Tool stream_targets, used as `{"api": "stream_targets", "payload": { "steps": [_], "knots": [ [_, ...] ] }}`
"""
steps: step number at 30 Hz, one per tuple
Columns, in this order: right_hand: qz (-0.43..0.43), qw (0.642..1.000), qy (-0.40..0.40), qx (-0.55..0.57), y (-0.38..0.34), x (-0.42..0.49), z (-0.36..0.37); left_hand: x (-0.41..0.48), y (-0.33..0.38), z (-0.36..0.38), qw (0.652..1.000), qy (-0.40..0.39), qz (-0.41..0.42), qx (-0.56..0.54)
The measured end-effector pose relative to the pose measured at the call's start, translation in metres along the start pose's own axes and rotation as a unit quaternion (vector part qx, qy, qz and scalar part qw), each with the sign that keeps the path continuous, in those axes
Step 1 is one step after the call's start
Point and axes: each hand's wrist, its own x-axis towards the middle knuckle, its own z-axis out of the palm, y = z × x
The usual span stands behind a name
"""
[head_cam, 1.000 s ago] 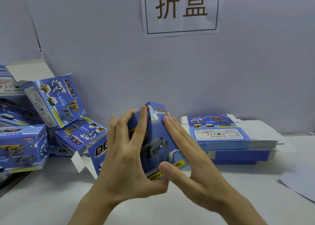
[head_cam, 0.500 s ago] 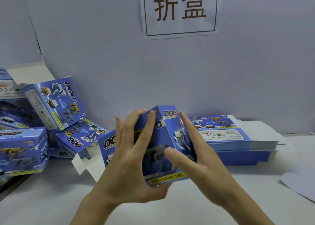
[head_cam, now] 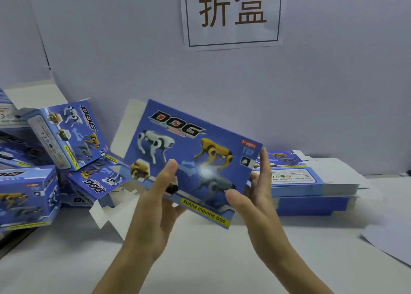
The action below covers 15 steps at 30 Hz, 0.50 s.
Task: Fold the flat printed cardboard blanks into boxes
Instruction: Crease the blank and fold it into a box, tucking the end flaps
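I hold a blue printed "DOG" box up above the table, its large front face turned toward me and tilted down to the right. My left hand grips its lower left edge, thumb on the front face. My right hand holds the right end, thumb on the lower front and fingers along the side. A white flap sticks out at the box's upper left. The stack of flat blanks lies behind my right hand on the table.
Several folded blue boxes are piled at the left, some with white flaps open. A paper sign hangs on the grey wall. A loose grey sheet lies at the right edge of the white table.
The box has been turned from edge-on to show its wide front face. Both hands shifted from pressing its sides to holding its lower edge and right end.
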Motion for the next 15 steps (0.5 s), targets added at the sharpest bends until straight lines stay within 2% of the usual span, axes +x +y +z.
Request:
{"api": "stream_targets", "payload": {
  "steps": [1, 3, 4, 6, 8, 11, 15],
  "knots": [
    [-0.001, 1.000, 0.004, -0.025, 0.000, 0.001, -0.003, 0.002, 0.000, -0.003, 1.000, 0.023, 0.013, 0.005],
    [-0.001, 0.997, 0.035, -0.074, -0.004, 0.005, -0.012, 0.005, -0.001, -0.009, 0.977, 0.061, 0.129, 0.156],
    [-0.003, 0.994, 0.052, -0.095, -0.009, 0.009, -0.016, 0.007, -0.002, -0.013, 0.946, 0.077, 0.185, 0.254],
    [-0.008, 0.993, 0.068, -0.092, -0.017, 0.015, -0.025, 0.010, -0.004, -0.017, 0.872, 0.089, 0.241, 0.416],
    [-0.016, 0.994, 0.063, -0.084, -0.023, 0.017, -0.030, 0.014, -0.011, -0.019, 0.806, 0.053, 0.291, 0.512],
    [-0.040, 0.989, 0.087, -0.111, -0.025, 0.017, -0.031, 0.009, -0.021, -0.014, 0.784, 0.015, 0.333, 0.523],
    [-0.019, 0.987, 0.131, -0.087, -0.025, 0.019, -0.034, 0.010, -0.027, -0.021, 0.791, -0.008, 0.355, 0.498]
  ]
}}
